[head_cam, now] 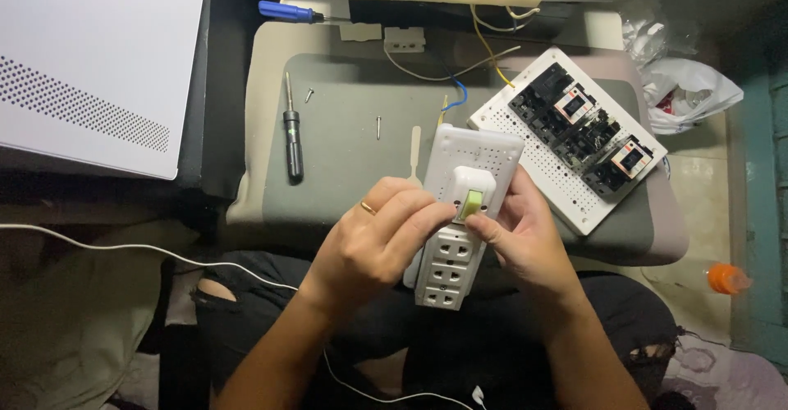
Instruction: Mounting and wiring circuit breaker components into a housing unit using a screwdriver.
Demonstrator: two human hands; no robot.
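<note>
Both hands closed on a white power strip (454,254), held upright over the lap, above the near edge of a grey cushion (345,143); left hand (373,242) wrapped around the strip's left side, ring on one finger, fingertips pressed beside the yellow-green switch (471,205); right hand (525,242) cupping the right side and back, thumb tip touching the switch's lower edge; three rows of sockets showing below the switch.

On the cushion: black screwdriver (292,131) lying to the left, well apart from the hands; two small screws (378,127) near it; white perforated board with black and orange parts (579,135) at the right, just behind the right hand; yellow and blue wires (460,90) trailing toward the far edge.

Blue-handled screwdriver (287,12) at the far left corner; white perforated panel (90,65) at upper left; thin white cable (123,246) crossing the lap; orange bottle cap (726,279) on the floor at right.
</note>
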